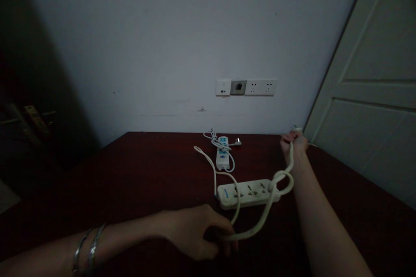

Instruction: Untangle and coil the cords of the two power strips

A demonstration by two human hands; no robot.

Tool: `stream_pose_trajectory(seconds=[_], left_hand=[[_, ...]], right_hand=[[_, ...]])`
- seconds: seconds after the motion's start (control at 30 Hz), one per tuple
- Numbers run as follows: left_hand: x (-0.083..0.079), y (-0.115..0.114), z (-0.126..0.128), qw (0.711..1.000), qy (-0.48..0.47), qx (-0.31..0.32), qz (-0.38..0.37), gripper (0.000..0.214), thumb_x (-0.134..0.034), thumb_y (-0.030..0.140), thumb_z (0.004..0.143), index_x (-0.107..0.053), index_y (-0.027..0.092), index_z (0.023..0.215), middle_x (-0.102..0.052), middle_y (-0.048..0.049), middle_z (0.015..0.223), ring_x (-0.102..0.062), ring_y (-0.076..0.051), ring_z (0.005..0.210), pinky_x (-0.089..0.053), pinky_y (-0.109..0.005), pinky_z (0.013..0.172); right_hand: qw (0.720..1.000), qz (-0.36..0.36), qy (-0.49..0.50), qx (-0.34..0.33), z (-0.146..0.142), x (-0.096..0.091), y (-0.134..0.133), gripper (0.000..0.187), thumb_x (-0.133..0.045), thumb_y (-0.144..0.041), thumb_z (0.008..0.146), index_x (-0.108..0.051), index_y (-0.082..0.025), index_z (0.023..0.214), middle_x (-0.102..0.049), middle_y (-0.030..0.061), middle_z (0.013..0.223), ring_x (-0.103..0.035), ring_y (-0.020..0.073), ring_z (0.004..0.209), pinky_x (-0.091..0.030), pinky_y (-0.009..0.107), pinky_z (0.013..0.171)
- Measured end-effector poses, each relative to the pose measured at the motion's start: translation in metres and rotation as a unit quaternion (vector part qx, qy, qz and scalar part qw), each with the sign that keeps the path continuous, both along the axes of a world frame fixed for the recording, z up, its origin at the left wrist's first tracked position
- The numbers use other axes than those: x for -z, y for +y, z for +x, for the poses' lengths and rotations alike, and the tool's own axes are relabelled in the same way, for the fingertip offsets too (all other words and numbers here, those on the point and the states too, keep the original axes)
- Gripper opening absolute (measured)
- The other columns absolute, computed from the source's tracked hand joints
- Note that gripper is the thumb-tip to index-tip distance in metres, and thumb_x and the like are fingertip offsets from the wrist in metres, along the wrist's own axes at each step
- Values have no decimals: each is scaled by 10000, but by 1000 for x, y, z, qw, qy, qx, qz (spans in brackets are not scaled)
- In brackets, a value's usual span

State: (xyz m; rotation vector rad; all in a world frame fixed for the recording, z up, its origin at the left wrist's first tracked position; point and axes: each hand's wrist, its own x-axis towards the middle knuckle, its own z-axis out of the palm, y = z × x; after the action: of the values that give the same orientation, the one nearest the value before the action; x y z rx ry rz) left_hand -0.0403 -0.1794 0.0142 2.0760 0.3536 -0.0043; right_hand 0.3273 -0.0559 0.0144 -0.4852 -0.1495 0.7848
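Note:
A white power strip (245, 193) lies on the dark red tabletop, its cord leaving the left end and looping back. My left hand (203, 231), with two bracelets on the wrist, is closed around that cord (256, 228) in front of the strip. From there the cord rises into a loose loop or knot (282, 181) over the strip's right end. Farther back on the right, my right hand (295, 143) is closed near the cord's end, where a pale plug (297, 129) shows above the fingers. Part of the plug is hidden by the hand.
Behind, a smaller white and blue power strip (222, 160) lies with its thin cord bundled on it and its plug (238, 142) beside it. Wall sockets (260, 88) sit above the table (156, 173). A pale door (373, 91) stands at the right.

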Motion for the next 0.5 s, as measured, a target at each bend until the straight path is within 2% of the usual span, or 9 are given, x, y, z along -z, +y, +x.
stream_pose_trajectory(seconds=[0.07,0.13,0.2,0.3,0.4,0.5], left_hand=[[-5,12,3,999,-13,18,34,541,-423,-49,598,-634,179,1041,-669,-8,987,-619,-131,885,-482,-228,777],[-5,28,9,992,-39,-13,116,541,-377,-70,604,-644,168,1010,-669,-20,994,-617,-128,897,-476,-238,803],[-3,46,18,966,-63,-70,241,466,-382,-56,648,-652,149,968,-664,-48,986,-608,-144,918,-459,-270,845],[4,71,33,926,-42,-80,367,411,-399,-22,703,-627,135,1007,-643,-86,1041,-580,-179,997,-431,-319,901],[12,90,45,896,2,-69,439,418,-432,6,720,-573,131,1093,-617,-114,1094,-565,-203,1033,-430,-328,893],[16,105,50,880,61,-69,466,367,-450,49,736,-573,136,1070,-644,-109,1011,-604,-209,933,-457,-309,811]], right_hand=[[1000,12,13,-23,-3,-3,1,301,-217,-94,895,-310,-172,619,-247,-104,485,-211,-9,285,-187,70,271],[999,23,22,-43,-7,-8,2,317,-193,-114,906,-325,-170,624,-240,-106,480,-208,-9,281,-183,67,270],[997,34,28,-61,-12,-14,2,327,-186,-135,912,-339,-168,625,-231,-107,473,-206,-8,279,-178,67,269],[995,53,28,-77,-22,-23,1,324,-209,-157,910,-359,-165,622,-222,-105,462,-203,-5,281,-172,71,269],[993,71,22,-87,-31,-33,-2,291,-265,-165,895,-383,-164,629,-230,-103,455,-208,0,288,-173,78,273],[990,92,17,-107,-40,-44,-7,272,-283,-172,890,-408,-163,649,-251,-102,450,-216,3,289,-169,87,276]])
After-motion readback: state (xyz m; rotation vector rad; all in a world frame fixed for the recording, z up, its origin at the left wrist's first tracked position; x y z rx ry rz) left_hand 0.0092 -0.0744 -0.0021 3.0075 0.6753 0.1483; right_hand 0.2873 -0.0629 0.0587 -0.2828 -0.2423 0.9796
